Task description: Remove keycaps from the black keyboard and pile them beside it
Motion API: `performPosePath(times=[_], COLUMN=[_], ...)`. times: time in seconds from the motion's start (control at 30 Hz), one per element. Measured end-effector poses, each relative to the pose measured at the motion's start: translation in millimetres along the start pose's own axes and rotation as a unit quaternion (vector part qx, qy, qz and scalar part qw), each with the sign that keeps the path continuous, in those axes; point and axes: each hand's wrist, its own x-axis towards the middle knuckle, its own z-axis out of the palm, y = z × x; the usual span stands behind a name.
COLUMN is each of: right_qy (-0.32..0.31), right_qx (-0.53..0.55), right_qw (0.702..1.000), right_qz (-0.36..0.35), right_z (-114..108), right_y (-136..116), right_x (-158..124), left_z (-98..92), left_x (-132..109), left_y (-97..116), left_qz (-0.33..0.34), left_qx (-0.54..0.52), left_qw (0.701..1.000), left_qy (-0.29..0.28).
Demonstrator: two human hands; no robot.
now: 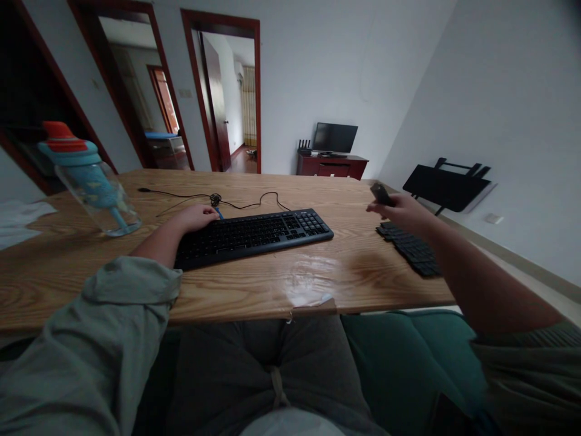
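Note:
A black keyboard [254, 235] lies slightly slanted on the wooden table in front of me. My left hand [197, 218] rests at its far left edge, fingers curled together around a thin blue piece [219, 213] whose tip sticks out; its kind is unclear. Raised above the table on the right, my right hand [402, 211] grips a small black block-like piece [380, 194] between thumb and fingers. Below that hand lies a dark sheet of key-like rows [411, 248], partly hidden by my right forearm.
A clear bottle with a red and blue lid [97, 188] stands on the left, near white tissue [22, 218]. A black cable [215, 198] runs behind the keyboard. Torn clear film [313, 281] covers the front edge of the wooden table [227, 297]. A folded black chair [447, 188] is beyond, right.

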Motion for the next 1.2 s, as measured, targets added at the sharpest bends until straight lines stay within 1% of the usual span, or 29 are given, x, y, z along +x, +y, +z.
performPosePath(times=[0.1,0.17,0.2,0.27,0.33,0.37,0.43,0.57,0.67,0.73,0.8,0.87,0.9,1.1,1.2], right_qy=[0.060,0.071,0.073,0.075,0.070,0.067,0.061,0.040,0.036,0.019,-0.018,-0.046,-0.051,-0.009,-0.002], right_qx=[0.148,0.186,0.192,0.198,0.191,0.183,0.151,0.064,0.051,0.075,0.098,0.096,0.088,0.037,0.009], right_qw=[0.987,0.980,0.979,0.977,0.978,0.980,0.986,0.997,0.998,0.997,0.995,0.994,0.995,0.998,0.998], right_qz=[-0.021,-0.014,-0.006,0.017,0.035,0.039,0.031,-0.010,0.003,0.017,0.022,0.024,0.025,0.048,0.058], right_z=[39.2,69.4,83.6,106.9,120.3,122.6,119.3,96.5,86.0,86.1,89.6,93.1,94.0,89.0,86.8], right_y=[-46.5,-65.1,-69.4,-68.5,-59.2,-53.3,-42.4,-30.7,-28.1,-27.9,-28.7,-29.4,-29.2,-19.7,-17.7], right_x=[12.3,19.0,21.4,24.2,24.3,23.6,20.6,11.4,5.4,3.1,2.2,2.0,2.2,4.0,4.2], left_z=[-0.9,-1.8,-2.1,-2.4,-2.2,-2.1,-1.9,-2.2,-2.3,-2.3,-2.6,-3.3,-3.6,-2.5,-1.2], left_x=[-2.7,-5.5,-7.0,-9.5,-10.8,-11.0,-11.0,-11.3,-12.3,-12.8,-13.3,-13.8,-14.0,-12.2,-10.8], left_y=[2.3,4.4,5.4,7.1,8.1,8.3,8.5,8.4,8.2,8.2,8.6,9.2,9.5,6.4,4.1], left_qz=[0.006,0.009,0.009,0.009,0.010,0.010,0.006,-0.004,-0.003,-0.003,-0.004,-0.003,-0.003,0.004,0.010], left_qx=[-0.004,-0.004,-0.002,0.003,0.006,0.005,0.005,0.007,0.004,0.004,0.004,0.005,0.006,0.011,0.010], left_qw=[1.000,1.000,1.000,1.000,1.000,1.000,1.000,1.000,1.000,1.000,1.000,1.000,1.000,1.000,1.000], left_qy=[0.001,0.001,-0.001,-0.006,-0.006,-0.005,-0.002,-0.007,-0.005,-0.002,-0.002,-0.005,-0.006,-0.003,-0.002])
